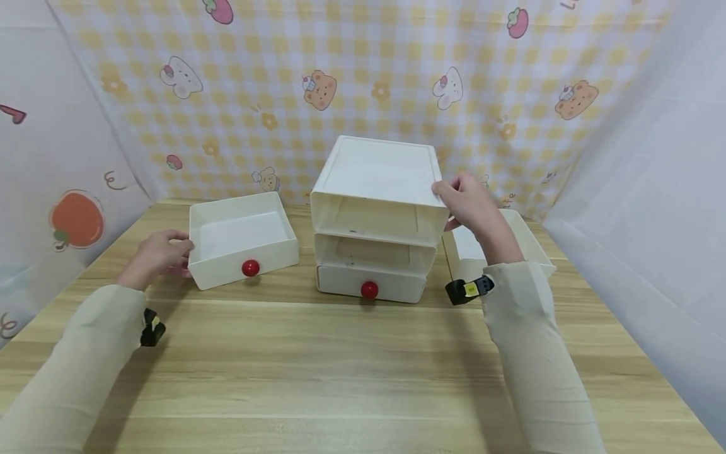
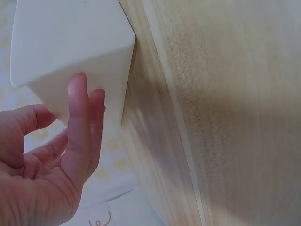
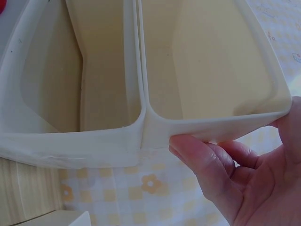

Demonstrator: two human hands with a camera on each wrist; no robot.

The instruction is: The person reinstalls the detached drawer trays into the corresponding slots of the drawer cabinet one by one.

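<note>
A white drawer cabinet (image 1: 377,170) of stacked frames stands mid-table. Its upper two slots are without drawers, and a bottom drawer (image 1: 343,282) with a round red knob (image 1: 369,289) sits in the lowest. My right hand (image 1: 467,202) grips the top frame (image 3: 221,123) at its right front corner, thumb on the top edge and fingers against the side wall. At the left lies a pulled-out white drawer (image 1: 244,236), its red knob (image 1: 250,268) facing front. My left hand (image 1: 161,252) touches this drawer's left side with nearly straight fingers (image 2: 77,110).
Another white drawer (image 1: 527,243) lies right of the cabinet, partly hidden behind my right forearm. All stand on a wooden table (image 1: 351,366). A yellow checked cloth (image 1: 374,75) hangs behind, with pale cloth at both sides.
</note>
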